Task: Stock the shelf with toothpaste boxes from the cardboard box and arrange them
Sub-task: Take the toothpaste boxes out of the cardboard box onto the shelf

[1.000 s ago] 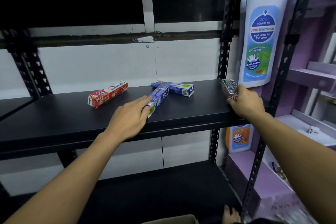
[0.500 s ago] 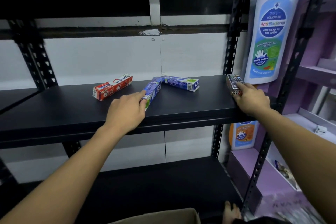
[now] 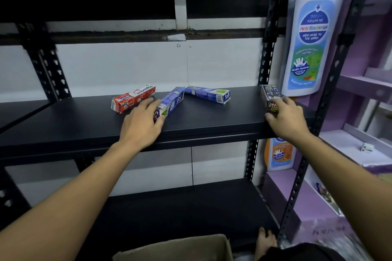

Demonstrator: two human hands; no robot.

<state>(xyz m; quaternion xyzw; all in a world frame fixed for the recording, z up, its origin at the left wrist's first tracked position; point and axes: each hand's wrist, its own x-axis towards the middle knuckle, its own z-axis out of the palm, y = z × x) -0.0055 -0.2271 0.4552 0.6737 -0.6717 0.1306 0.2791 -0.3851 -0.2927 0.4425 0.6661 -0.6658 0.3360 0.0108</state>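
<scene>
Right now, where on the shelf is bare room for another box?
Bare: shelf left of the red box; the gap between far blue box and dark box; the front edge between left hand and right hand. Crowded: centre, around the near blue box.

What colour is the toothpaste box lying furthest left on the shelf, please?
The leftmost toothpaste box is red with white; the head view shows it.

A large white bottle-shaped display [image 3: 311, 44] stands at the right, with a blue label that reads "Anti-Bacterial" and "Kids head to toe wash". It is just beside a purple display stand [image 3: 360, 82] with several ledges. Lower down there is a smaller orange bottle cut-out [image 3: 279, 154], a small white object [image 3: 367, 146] lies on one purple ledge, and a white wall [image 3: 127, 65] is behind.
</scene>
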